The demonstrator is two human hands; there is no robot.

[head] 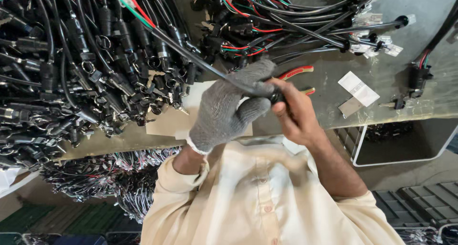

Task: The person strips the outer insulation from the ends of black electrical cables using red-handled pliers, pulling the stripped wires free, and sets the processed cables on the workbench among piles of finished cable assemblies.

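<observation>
Pinching the black plug end of a sheathed black cable (200, 59), the bare right hand (298, 114) has its grip closed on the connector (275, 97), while the left hand in a grey knitted glove (229, 106) clamps around the same cable just beside it. The cable runs up and left from the two hands into the big heap of black connector leads (81, 68) covering the bench (381, 92). It looks like a fitting or checking step on this one plug; the next move calls for a steady hold and fine fingertip work at the connector. Red-handled pliers (298, 73) lie just behind the hands, a white paper label (359, 88) to the right.
</observation>
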